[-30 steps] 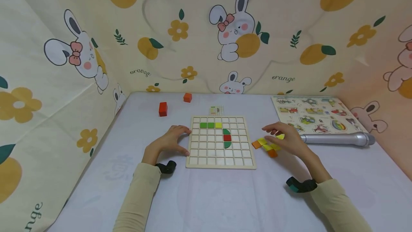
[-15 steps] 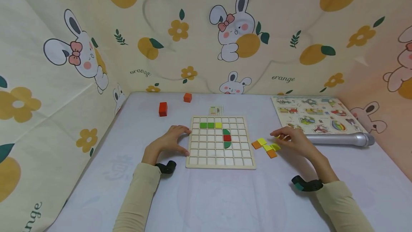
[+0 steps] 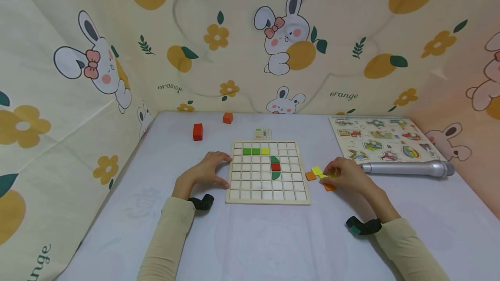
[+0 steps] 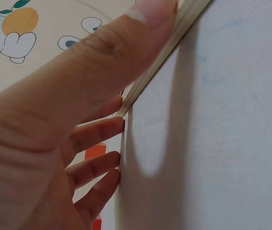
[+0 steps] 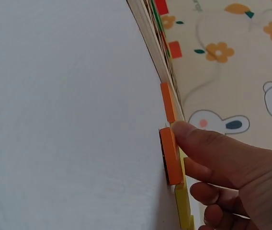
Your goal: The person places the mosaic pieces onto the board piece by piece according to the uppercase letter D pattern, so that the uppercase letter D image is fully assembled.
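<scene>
A wooden grid board [image 3: 254,184] lies mid-table, with a row of two green square tiles [image 3: 251,151] and a yellow one [image 3: 265,151], and a red square [image 3: 275,167] between two green rounded pieces. My left hand [image 3: 207,170] rests against the board's left side, thumb and fingers spread along the edge; the left wrist view shows them touching the board's rim [image 4: 150,72]. Right of the board, my right hand [image 3: 347,177] bends over loose yellow and orange tiles [image 3: 310,176]. Its thumb and index finger pinch a yellow tile [image 5: 182,165] beside an orange tile [image 5: 172,155].
Two red-orange blocks [image 3: 198,132] stand at the back left. Behind the board lies a small printed grid card [image 3: 262,133]. A picture sheet [image 3: 386,138] occupies the back right, with a silver microphone-like rod [image 3: 406,168] along its front edge. Patterned cloth walls surround the table.
My right hand first drew back to the right over the tiles, then came left and down onto a yellow tile. The left hand and the board have stayed put.
</scene>
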A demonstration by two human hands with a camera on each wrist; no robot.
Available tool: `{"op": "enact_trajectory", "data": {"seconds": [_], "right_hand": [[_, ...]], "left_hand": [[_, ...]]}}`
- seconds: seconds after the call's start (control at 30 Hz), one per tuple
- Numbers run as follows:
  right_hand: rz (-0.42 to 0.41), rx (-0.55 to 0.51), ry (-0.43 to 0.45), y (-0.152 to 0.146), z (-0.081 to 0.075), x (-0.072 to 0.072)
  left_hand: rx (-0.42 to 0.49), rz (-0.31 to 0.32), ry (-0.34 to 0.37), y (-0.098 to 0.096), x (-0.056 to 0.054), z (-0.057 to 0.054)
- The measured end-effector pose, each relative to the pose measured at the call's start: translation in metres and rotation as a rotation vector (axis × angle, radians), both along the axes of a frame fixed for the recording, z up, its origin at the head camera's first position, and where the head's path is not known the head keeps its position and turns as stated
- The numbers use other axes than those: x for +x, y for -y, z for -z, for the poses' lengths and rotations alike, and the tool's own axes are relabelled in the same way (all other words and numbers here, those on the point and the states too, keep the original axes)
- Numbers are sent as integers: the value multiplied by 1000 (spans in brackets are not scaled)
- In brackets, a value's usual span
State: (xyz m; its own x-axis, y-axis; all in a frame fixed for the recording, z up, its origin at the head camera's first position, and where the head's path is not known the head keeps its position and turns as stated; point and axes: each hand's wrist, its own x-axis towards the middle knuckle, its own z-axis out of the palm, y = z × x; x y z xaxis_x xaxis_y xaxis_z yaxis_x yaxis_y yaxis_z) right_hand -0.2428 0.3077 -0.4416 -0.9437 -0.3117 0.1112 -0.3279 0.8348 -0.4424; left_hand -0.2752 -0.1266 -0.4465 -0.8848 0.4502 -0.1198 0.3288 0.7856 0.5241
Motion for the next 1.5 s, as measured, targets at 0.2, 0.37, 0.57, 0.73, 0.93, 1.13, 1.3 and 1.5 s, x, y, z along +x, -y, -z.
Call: {"op": "enact_trajectory", "data": {"seconds": [0.2, 0.37, 0.57, 0.73, 0.93, 1.13, 1.3, 1.5], "right_hand": [[6, -37, 41, 2, 1, 0], [-53, -107, 55, 4, 0, 0], [-151, -179, 69, 16, -11, 0], [-222, -241, 74, 45, -17, 2], [-349, -276, 16, 85, -12, 7], [-473, -303, -83, 116, 0, 7], [-500, -268, -94, 131, 5, 5], [-474, -217, -81, 133, 7, 6]], "left_hand": [[7, 1, 1, 0, 1, -1], [5, 0, 6, 1, 1, -1], [5, 2, 6, 1, 1, -1], [10, -1, 7, 2, 0, 0], [12, -5, 12, 1, 0, 0], [2, -12, 15, 0, -1, 0], [-3, -16, 18, 0, -1, 0], [-15, -12, 14, -1, 0, -2]]}}
